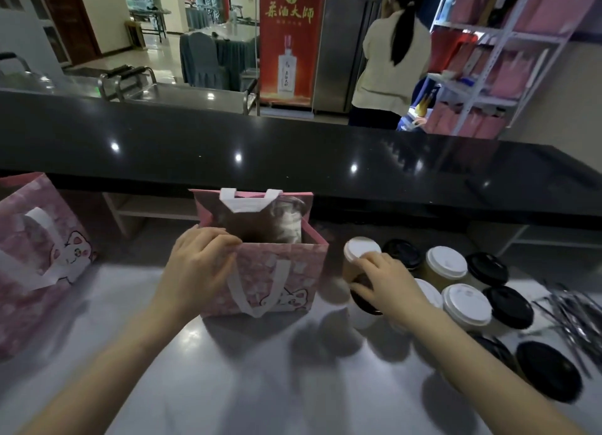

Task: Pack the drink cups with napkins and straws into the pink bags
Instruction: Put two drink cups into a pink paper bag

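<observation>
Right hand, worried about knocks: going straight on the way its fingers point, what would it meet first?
The right hand already touches the white-lidded cup. Pushed on leftward, it would likely meet the pink bag at its side next, though depth is unclear.

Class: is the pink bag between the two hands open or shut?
Open. The left hand grips the near rim of the pink bag, and its inside is visible from above.
</observation>
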Available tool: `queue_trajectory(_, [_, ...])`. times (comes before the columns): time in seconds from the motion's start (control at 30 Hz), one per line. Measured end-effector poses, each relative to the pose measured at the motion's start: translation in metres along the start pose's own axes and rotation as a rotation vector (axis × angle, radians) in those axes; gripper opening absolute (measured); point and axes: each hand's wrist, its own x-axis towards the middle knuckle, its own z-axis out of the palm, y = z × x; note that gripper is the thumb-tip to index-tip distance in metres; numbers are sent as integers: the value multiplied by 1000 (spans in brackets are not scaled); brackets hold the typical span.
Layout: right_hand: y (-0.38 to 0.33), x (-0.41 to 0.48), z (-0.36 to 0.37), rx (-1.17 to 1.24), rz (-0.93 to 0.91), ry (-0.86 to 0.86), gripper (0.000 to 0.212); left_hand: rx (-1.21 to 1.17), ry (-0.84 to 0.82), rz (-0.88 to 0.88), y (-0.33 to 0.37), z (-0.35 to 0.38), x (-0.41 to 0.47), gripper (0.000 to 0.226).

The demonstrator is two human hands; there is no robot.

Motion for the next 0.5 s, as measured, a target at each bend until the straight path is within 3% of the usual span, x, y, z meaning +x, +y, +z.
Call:
queue_trajectory(0.07, [15,-4,13,-89,35,-186,62,7,-11,12,10,6,2,16])
queue_trajectory(0.13, [24,-7,24,-102,40,-262,73,22,-27,11,18,11,3,22])
queue_trajectory(0.33, [34,-8,34,-136,-38,-232,87,56,-23,-10,31,15,4,27])
queue_trajectory(0.5, [32,-17,17,-53,-87,-236,84,47,-3,-10,32,1,9,22])
